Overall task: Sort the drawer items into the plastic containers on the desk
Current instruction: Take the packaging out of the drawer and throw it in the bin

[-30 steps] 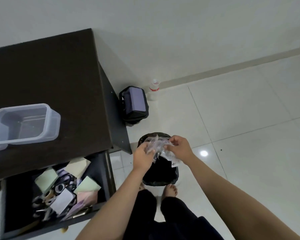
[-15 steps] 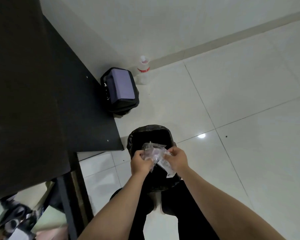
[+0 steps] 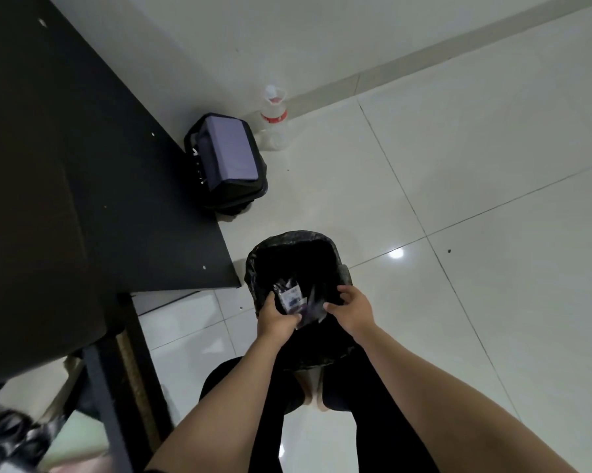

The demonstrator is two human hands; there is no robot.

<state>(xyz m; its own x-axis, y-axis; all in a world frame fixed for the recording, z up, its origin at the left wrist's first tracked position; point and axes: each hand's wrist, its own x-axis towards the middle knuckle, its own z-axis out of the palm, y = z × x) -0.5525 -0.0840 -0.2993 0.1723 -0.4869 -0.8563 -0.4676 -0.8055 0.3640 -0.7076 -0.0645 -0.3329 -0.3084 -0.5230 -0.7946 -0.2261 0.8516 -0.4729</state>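
At the lower left the open drawer shows blurred items not yet sorted, below the dark worktop. Our left hand grips crumpled plastic wrappers over the bin; right hand curled beside, touching them.

pale glossy floor tiles, plain white wall, dark desk.

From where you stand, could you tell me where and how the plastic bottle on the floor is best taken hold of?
Grip the plastic bottle around its body just below the red label, coming from the open tiled side on its right. It stands upright near the wall, and the dark bag crowds its left.
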